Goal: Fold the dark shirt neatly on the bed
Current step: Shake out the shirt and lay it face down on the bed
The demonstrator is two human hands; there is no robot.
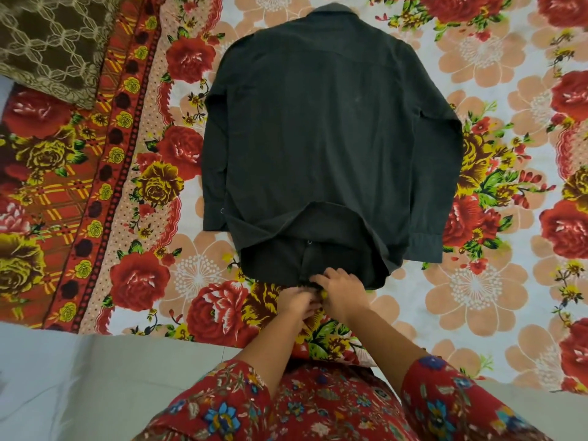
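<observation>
Shirt (331, 138), dark and long-sleeved, lies spread flat in the middle of the frame on the bed, back side up. Its collar (331, 9) is at the top edge of the picture and its hem is toward the bottom. Both sleeves run straight down along the body, one on the left of the frame (216, 173) and one on the right, whose cuff (426, 246) lies out past the side seam. Near the bottom the back panel is rucked up in a shallow arch, and the front panels show beneath it with a small snap (308, 241) at the middle.

The two hands meet at the centre of the hem, just below the middle of the frame. The right hand (340, 291) has its fingers bent onto the hem edge and appears to pinch the cloth there. The left hand (297, 300) sits just beside it, touching it, with its fingertips tucked under the right hand, so whether it has hold of the cloth cannot be told.

A flowered bedsheet (477, 281) in red, peach and yellow lies under the shirt. A brown blanket (54, 43) with a pale lattice pattern sits in the upper left corner. A plain pale sheet (95, 377) shows at lower left, and red flowered clothing (318, 409) fills the bottom edge
</observation>
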